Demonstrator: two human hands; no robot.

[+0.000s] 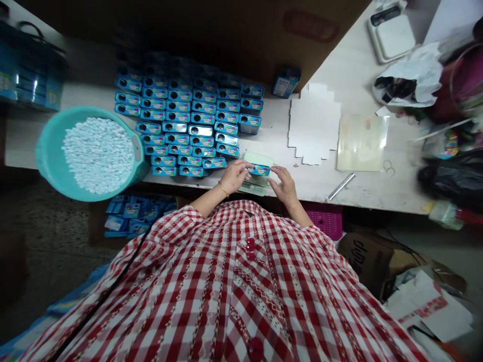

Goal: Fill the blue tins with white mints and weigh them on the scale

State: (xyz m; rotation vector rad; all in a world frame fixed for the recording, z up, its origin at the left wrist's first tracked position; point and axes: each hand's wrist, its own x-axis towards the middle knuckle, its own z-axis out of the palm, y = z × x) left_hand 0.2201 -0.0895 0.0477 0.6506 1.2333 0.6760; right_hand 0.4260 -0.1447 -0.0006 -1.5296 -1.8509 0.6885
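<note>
A small blue tin [260,170] with printed lettering rests on a pale green scale [253,188] at the table's front edge. My left hand [234,176] is at the tin's left end, its fingertips drawn together over the dark hole in the top; anything pinched there is too small to make out. At the tin's other end is my right hand [284,184], thumb and fingers apart, the fingertips close to its corner. Many similar blue tins [177,127] stand in rows to the left. Beyond them, a turquoise basin [44,157] holds a heap of small pale blue-white pieces [98,155].
A large cardboard box [211,25] rises behind the tins. White card sheets [314,124], a yellowish sheet [360,143] and a metal tube [340,186] lie to the right. Blue packets [132,211] fill a box below the table; a magenta basket [324,221] is under the front edge.
</note>
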